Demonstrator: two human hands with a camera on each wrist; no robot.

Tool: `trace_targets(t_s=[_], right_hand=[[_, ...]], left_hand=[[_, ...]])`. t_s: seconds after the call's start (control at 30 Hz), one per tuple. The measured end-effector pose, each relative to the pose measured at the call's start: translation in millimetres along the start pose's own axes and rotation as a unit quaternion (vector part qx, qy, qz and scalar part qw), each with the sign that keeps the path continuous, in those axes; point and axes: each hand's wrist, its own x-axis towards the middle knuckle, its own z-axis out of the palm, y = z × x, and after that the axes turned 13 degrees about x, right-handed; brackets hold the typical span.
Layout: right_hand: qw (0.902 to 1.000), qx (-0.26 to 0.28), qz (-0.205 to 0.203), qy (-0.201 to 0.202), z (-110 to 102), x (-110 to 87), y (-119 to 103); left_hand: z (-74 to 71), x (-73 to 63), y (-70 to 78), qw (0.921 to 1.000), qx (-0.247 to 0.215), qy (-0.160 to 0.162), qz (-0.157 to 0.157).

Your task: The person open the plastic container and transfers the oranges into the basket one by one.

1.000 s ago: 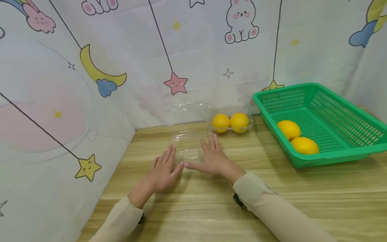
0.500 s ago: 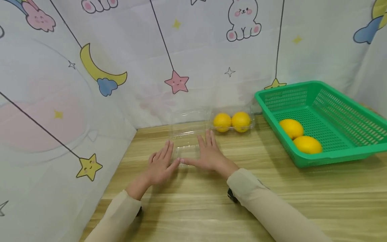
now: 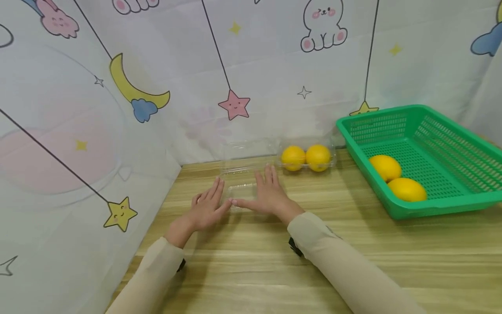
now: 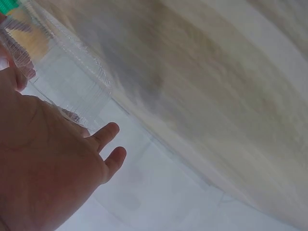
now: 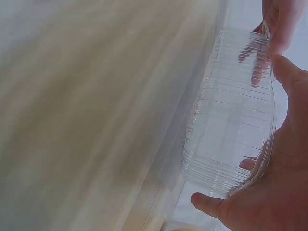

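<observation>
A clear plastic clamshell box (image 3: 244,192) lies on the table between my hands, its lid (image 3: 249,156) raised at the back near the wall cloth. My left hand (image 3: 205,210) lies along the box's left side with straight fingers. On the other side, my right hand (image 3: 270,196) has its fingers spread along the box and its thumb across the near edge. The two thumb tips meet at the front of the box. In the right wrist view the ribbed box (image 5: 231,110) shows no fruit inside, with the palm right at its rim.
A second clear box (image 3: 332,157) with two round yellow-orange fruits (image 3: 293,158) stands against the wall cloth, just right of the raised lid. A green basket (image 3: 451,208) at the right holds two similar fruits (image 3: 406,190). The wall cloth (image 3: 188,87) closes off the back and left.
Both hands and the clear box have slid away from me, toward the wall cloth. The raised lid looks lower than before. The head view has shifted slightly; the fruits and basket stay put.
</observation>
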Motion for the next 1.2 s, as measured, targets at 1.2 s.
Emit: trace_targets(t_s=[1.2], right_hand=[[0.9873, 0.123, -0.097, 0.028, -57.7, -5.8, 32.5]], left_hand=[[-3.1, -2.5, -35.7, 0.9963, -0.063, 0.059, -0.001]])
